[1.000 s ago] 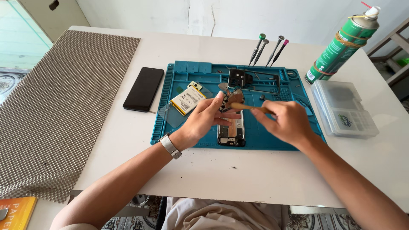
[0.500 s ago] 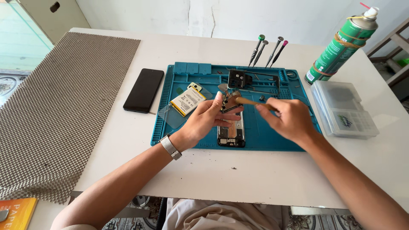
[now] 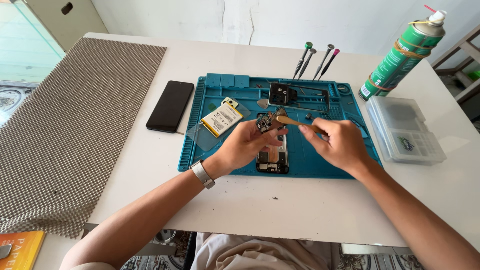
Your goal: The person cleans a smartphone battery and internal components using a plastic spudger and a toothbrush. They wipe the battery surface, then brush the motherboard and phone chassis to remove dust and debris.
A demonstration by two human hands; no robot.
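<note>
Two hands over one big white surface, that's our whole setup. Biggest thing on it is the checked grey mesh mat off to the left, then the blue repair mat in the middle where we're working. A green spray can stands at the far right, with a clear plastic parts box just beside it. A black phone lies face down left of the blue mat, and an opened phone body sits on the mat, right under our hands. A yellow-labelled battery lies tilted near the mat's left side, and four small screwdrivers stand along its far edge.

Our left hand has its grip pinching a small circuit board, held up just above the phone body. Our right hand has its grip pinched on a thin wooden stick, with the tip touching the board.
</note>
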